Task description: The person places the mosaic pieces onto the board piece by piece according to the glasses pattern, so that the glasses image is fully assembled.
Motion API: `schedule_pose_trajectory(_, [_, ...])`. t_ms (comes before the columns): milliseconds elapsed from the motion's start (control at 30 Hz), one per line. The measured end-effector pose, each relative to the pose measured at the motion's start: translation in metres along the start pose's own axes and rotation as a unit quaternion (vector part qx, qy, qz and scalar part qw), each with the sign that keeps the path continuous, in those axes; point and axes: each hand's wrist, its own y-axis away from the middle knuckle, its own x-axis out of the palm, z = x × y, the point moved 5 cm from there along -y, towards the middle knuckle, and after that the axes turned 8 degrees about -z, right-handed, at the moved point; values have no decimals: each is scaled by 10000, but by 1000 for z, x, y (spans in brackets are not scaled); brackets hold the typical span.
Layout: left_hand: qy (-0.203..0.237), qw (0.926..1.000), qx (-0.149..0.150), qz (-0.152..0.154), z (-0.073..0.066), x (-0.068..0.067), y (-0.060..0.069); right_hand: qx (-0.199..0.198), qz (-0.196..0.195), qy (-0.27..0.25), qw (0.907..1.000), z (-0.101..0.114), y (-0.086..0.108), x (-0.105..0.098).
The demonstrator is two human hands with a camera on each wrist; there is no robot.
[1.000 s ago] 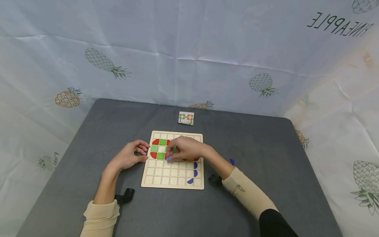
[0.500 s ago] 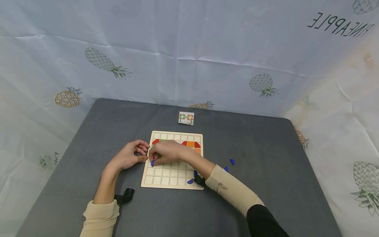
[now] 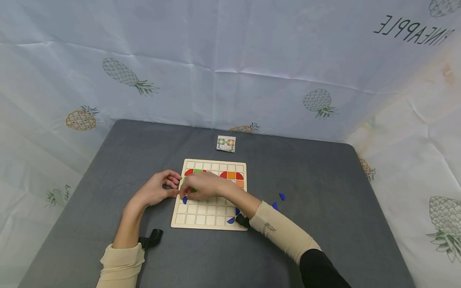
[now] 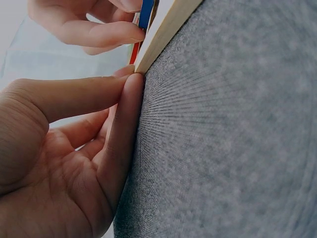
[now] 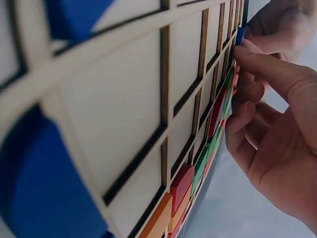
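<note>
A wooden grid board (image 3: 210, 221) lies on the table with coloured pieces in its cells. My left hand (image 3: 157, 190) stays at the board's left side, thumb and fingertips against its edge. Over the board's left part, my right hand (image 3: 201, 186) pinches a small blue half-round piece (image 3: 185, 199) low over a cell in the leftmost column. In the left wrist view, the blue piece (image 4: 146, 14) stands just above the board's edge by the right fingertips. Red and green pieces under the right hand are partly hidden.
Red and orange pieces (image 3: 231, 175) fill cells at the board's upper right. Another blue piece (image 3: 231, 220) sits at the lower right. Loose blue pieces (image 3: 282, 196) lie right of the board. A printed pattern card (image 3: 225, 143) lies behind it.
My right hand has moved left across the board with the blue piece, from the middle to the leftmost column, then shifted only slightly. The left hand has stayed at the edge.
</note>
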Motion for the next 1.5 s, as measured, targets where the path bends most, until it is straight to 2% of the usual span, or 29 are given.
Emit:
schedule_pose_trajectory(167, [29, 10000, -17, -6, 1, 0, 0, 111, -122, 283, 9995, 0, -1, 0])
schedule_pose_trajectory(400, [-56, 10000, 59, -7, 1, 0, -1, 47, 28, 124, 9999, 5, -1, 2])
schedule_pose_trajectory(600, [-103, 9999, -12, -33, 3, -1, -2, 185, 108, 115, 9997, 1, 0, 3])
schedule_pose_trajectory(900, [-153, 9998, -69, -55, 4, -1, -4, 168, 100, -69, 9998, -1, 9, -1])
schedule_pose_trajectory(1067, [-186, 9998, -91, -48, 5, -1, -4, 159, -154, -290, 9993, -2, 25, -11])
schedule_pose_trajectory(1200, [-237, 9996, -137, -73, 4, 0, -3, 203, -393, -583, 9973, -10, 45, -20])
schedule_pose_trajectory(1367, [-268, 9995, -162, -107, 4, 0, -2, 356, -754, -837, 9930, -28, 79, -31])
schedule_pose_trajectory(1500, [-239, 9995, -164, -95, 4, 0, -3, 617, -1074, -776, 9892, -47, 113, -35])
